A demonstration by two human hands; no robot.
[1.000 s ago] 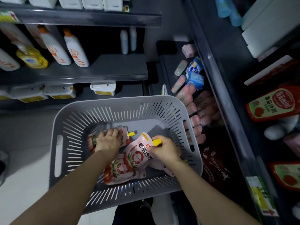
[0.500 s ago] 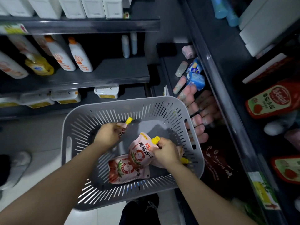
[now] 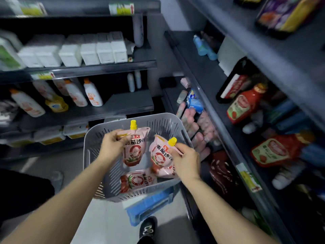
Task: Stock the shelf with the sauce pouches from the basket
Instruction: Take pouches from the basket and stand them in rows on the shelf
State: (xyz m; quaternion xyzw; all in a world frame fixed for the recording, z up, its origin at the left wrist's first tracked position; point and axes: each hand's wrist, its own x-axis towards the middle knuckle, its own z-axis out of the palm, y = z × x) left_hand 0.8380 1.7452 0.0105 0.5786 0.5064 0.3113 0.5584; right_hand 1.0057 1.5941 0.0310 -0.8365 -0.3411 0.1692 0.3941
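Note:
A grey slotted basket (image 3: 91,148) stands on the floor below me. My left hand (image 3: 110,145) grips a pink sauce pouch (image 3: 135,147) with a yellow cap near its top and holds it upright above the basket. My right hand (image 3: 186,159) grips a second pink pouch (image 3: 161,155) by its yellow-capped corner, also lifted over the basket. A third pouch (image 3: 137,180) lies flat on the basket floor. The shelf (image 3: 207,81) on the right holds red ketchup pouches (image 3: 276,150) and a red ketchup bottle (image 3: 244,104).
Dark shelves (image 3: 123,103) on the left carry white bottles and white boxes. A blue crate (image 3: 149,205) sticks out under the basket. My shoe (image 3: 147,228) is on the floor below it. Pink wrapped items (image 3: 197,125) lie on the low right shelf beside the basket.
Both hands have lifted their pouches up out of the basket. The view has tilted upward, so higher shelves and the ketchup bottle on the right have come into sight.

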